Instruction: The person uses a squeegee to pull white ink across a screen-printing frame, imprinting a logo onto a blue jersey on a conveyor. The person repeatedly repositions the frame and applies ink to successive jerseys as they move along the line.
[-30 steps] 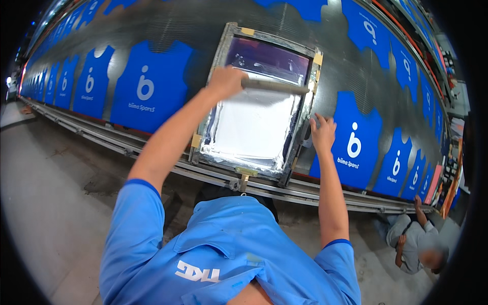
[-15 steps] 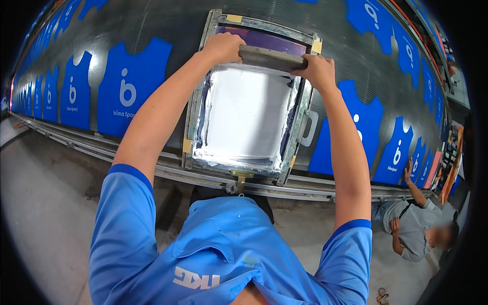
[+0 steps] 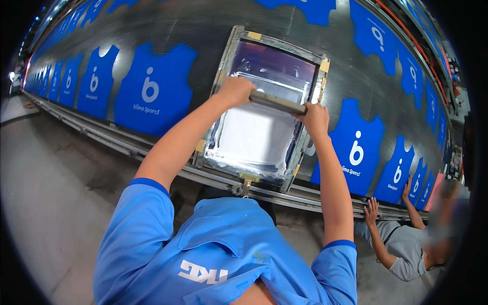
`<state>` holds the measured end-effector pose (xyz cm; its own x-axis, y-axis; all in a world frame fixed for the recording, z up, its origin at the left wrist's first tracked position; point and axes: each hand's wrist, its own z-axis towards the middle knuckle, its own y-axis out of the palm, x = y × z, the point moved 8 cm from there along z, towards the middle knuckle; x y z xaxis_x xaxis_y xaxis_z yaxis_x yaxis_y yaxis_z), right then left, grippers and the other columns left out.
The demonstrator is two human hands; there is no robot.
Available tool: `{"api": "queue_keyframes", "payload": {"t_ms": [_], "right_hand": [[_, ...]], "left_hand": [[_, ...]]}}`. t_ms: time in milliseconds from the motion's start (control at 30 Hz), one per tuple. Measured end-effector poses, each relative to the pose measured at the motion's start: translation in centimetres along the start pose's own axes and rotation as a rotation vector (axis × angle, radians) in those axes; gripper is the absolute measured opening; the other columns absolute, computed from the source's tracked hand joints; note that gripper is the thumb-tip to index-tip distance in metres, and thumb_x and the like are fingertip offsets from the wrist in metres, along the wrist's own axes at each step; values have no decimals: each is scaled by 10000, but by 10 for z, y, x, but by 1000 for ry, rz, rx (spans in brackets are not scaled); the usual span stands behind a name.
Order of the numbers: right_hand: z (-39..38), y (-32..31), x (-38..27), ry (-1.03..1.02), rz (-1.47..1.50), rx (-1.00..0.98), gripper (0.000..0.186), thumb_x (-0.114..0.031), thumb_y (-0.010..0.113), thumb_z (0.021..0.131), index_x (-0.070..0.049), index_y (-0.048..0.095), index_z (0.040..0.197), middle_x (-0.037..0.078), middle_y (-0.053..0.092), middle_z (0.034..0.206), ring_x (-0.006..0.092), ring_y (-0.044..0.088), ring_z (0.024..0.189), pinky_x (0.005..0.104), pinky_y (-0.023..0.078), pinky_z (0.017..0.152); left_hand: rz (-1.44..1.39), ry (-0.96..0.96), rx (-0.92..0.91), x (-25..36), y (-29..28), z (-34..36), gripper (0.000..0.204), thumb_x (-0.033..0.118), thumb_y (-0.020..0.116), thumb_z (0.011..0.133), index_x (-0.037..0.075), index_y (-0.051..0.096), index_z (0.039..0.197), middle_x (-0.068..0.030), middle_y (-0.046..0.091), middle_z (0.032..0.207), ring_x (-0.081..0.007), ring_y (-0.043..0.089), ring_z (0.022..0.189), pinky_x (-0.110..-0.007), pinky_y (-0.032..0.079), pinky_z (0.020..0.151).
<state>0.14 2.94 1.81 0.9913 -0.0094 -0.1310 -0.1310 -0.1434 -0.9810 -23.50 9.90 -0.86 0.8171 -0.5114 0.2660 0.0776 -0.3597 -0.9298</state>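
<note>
A silk-screen printing frame (image 3: 227,63) lies on the long dark table, its mesh purple-tinted at the far end. A squeegee (image 3: 278,102) spans the inside of the frame about midway along. Its left end is gripped by my left hand (image 3: 235,91), fingers wrapped over it. My right hand (image 3: 316,120) is closed round the other end. Thick white ink (image 3: 249,134) covers the mesh on the near side of the squeegee. Beyond the blade the mesh is mostly wiped, with thin white streaks. The blade's lower edge is hidden.
Blue sleeveless shirt pieces (image 3: 152,94) with white prints lie in rows on the table (image 3: 203,46). A metal rail (image 3: 203,180) runs along its near edge, with a brass-coloured bracket (image 3: 247,180) at the frame. At right, a person in grey (image 3: 396,244) has both hands at the table edge.
The squeegee has come from the frame's far end toward me, both hands still on it. The view has shifted. The other person's second hand has moved up to the table edge.
</note>
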Motion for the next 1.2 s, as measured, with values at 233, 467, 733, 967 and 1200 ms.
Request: {"api": "queue_keyframes", "payload": {"t_ms": [233,467,733,967,1200], "right_hand": [[-147,30,-41,-124,153,151,259,-188,875,678,-114,740,886,32,721,885,238,635,916,388,421,820],[-222,32,-52,-196,136,179,291,-160,856,687,-129,693,926,31,687,867,237,633,894,388,450,774],[-156,34,-51,-230,230,-163,326,-322,802,805,-54,686,950,161,712,861,380,682,871,503,526,742],[-156,60,-30,-55,340,-433,398,-334,839,789,6,741,970,193,721,845,354,687,833,440,512,761],[-116,89,-15,-80,291,-827,529,-413,870,760,17,760,1048,149,733,846,249,683,781,387,538,734]], "left_hand": [[-105,22,107,42,69,-145,262,104,710,771,215,790,993,-30,762,946,-256,716,905,-431,518,781],[-77,139,221,81,65,-214,245,205,787,779,202,749,1022,7,722,896,-223,700,871,-421,488,801],[-76,133,228,67,73,-177,505,590,698,843,90,656,904,-104,699,792,-302,696,815,-430,503,728],[-133,157,37,72,92,-150,624,687,714,776,69,644,831,-144,668,731,-370,679,770,-479,506,686],[-379,203,-225,49,106,-96,749,743,805,642,13,687,764,-216,672,751,-395,666,754,-472,513,687]]}}
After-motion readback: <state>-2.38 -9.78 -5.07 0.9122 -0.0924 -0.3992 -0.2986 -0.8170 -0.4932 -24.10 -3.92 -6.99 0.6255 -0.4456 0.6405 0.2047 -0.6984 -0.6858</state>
